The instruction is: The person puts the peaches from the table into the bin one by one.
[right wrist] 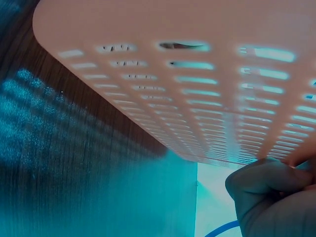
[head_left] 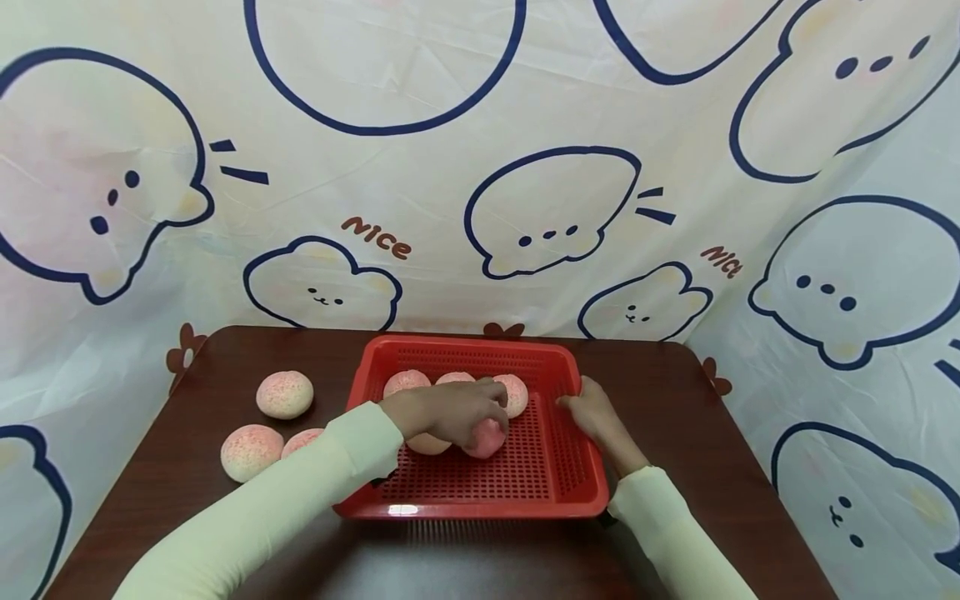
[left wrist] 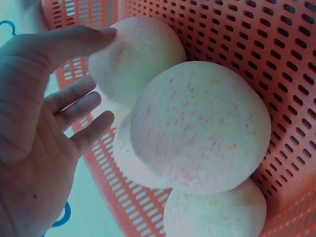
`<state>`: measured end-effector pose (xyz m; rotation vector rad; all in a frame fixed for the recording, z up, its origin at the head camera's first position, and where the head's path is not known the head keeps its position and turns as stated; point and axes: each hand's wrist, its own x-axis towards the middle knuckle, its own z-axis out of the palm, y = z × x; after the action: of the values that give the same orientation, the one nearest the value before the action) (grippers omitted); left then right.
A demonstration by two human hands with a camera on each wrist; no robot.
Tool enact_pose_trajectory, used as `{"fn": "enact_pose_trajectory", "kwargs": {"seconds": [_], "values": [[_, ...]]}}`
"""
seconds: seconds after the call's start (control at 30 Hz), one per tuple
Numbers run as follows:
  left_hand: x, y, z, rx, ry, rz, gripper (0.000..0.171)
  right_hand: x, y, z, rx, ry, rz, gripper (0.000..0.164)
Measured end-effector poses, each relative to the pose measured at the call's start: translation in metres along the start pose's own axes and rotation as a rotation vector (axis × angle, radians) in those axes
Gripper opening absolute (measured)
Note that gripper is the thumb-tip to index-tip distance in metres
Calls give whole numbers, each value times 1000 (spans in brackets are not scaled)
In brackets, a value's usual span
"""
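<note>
Inside a red perforated plastic basket (head_left: 517, 482), my left hand (head_left: 442, 411) is curved over a pink-speckled peach (head_left: 486, 440). The left wrist view shows my thumb (left wrist: 94, 39) lying against that peach (left wrist: 143, 57) and three fingers loosely bent beside it; the index finger is hidden. Around the hand, several other peaches sit in the basket, one large and pale (left wrist: 202, 128). At the basket's right side, my right hand (head_left: 600, 417) grips the rim. Curled right-hand fingers (right wrist: 271, 180) appear at the basket's edge in the right wrist view.
To the left of the basket, peaches lie on the dark brown table (head_left: 712, 467): an upper one (head_left: 285, 395), a lower one (head_left: 252, 453), and another (head_left: 302, 440) partly behind my left sleeve. A printed cloth (head_left: 435, 283) hangs behind the table and along both sides.
</note>
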<state>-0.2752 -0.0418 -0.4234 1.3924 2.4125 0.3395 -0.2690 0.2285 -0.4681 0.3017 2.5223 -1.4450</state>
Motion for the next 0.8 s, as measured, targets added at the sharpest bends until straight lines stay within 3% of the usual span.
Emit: {"fn": "enact_pose_trajectory", "kwargs": {"seconds": [0.1, 0.27, 0.47, 0.6, 0.8], "values": [[-8, -4, -9, -28, 28, -23, 36, 1, 0, 0, 4, -10, -1, 34], [-20, -10, -28, 9, 83, -64, 32, 1, 0, -1, 13, -18, 6, 34], [-39, -15, -48, 83, 139, -146, 45, 1, -1, -2, 17, -20, 5, 35], [-53, -18, -56, 58, 169, -213, 55, 1, -1, -2, 17, -20, 8, 36], [-72, -25, -64, 37, 235, -234, 55, 1, 0, -1, 12, -18, 5, 37]]}}
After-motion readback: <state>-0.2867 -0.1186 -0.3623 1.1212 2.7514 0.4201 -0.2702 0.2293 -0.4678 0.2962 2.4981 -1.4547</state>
